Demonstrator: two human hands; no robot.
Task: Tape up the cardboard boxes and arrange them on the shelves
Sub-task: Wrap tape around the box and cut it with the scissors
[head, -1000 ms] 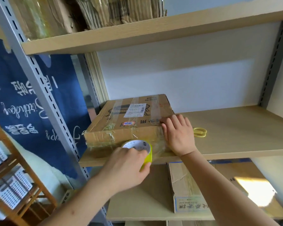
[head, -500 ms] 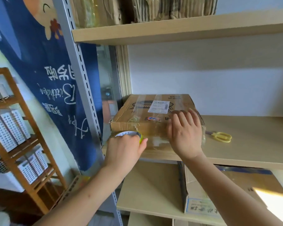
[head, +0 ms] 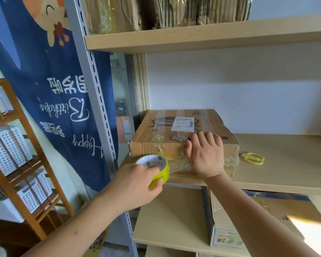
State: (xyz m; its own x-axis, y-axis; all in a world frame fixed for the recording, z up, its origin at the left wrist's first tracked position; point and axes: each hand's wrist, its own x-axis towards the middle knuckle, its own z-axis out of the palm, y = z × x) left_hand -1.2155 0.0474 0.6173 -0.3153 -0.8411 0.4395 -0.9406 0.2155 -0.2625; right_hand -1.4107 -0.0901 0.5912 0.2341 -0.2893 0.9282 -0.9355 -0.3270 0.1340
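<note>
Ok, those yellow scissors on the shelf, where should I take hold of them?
By the yellow handle loops, coming from the front right with the right hand. The scissors lie flat on the shelf, loops facing open shelf, while the blade end points toward the taped box, close beside it.

The middle shelf (head: pixel 285 175) of pale wood carries a flat cardboard box (head: pixel 163 138) at its left end (clear tape across its top and front) and yellow scissors (head: pixel 253 158) just to the box's right. The lower shelf (head: pixel 167 219) bears another cardboard box (head: pixel 230 216). Flattened cardboard (head: pixel 174 12) stands on the top shelf (head: pixel 193 37).
</note>
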